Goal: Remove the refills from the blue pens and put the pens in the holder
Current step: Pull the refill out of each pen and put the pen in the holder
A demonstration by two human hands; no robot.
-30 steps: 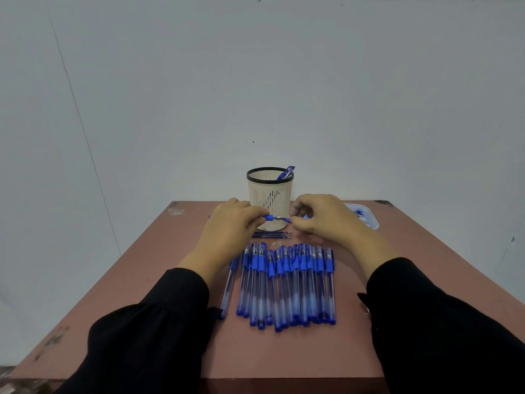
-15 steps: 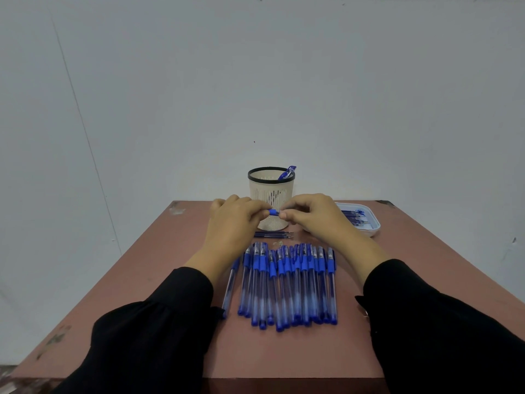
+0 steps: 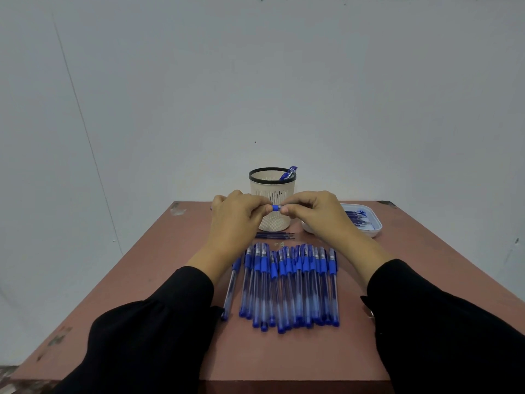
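Both hands meet in front of the cream holder (image 3: 272, 191), which has a black rim and one blue pen (image 3: 289, 172) standing in it. My left hand (image 3: 237, 216) and my right hand (image 3: 314, 213) pinch a blue pen (image 3: 275, 208) between their fingertips; only its blue grip section shows, the rest is hidden in the left hand. A row of several blue pens (image 3: 289, 282) lies on the table below the hands, with one more pen (image 3: 231, 288) apart at the left. Loose refills (image 3: 274, 236) lie just before the holder.
A white tray (image 3: 372, 231) with blue refills in it sits at the back right of the reddish-brown table (image 3: 159, 280). A grey wall rises right behind the table. Tiny bits (image 3: 279, 244) lie near the refills.
Both hands rose from the table to the holder's front. The gap between the fingertips closed, so only the pen's short blue part shows.
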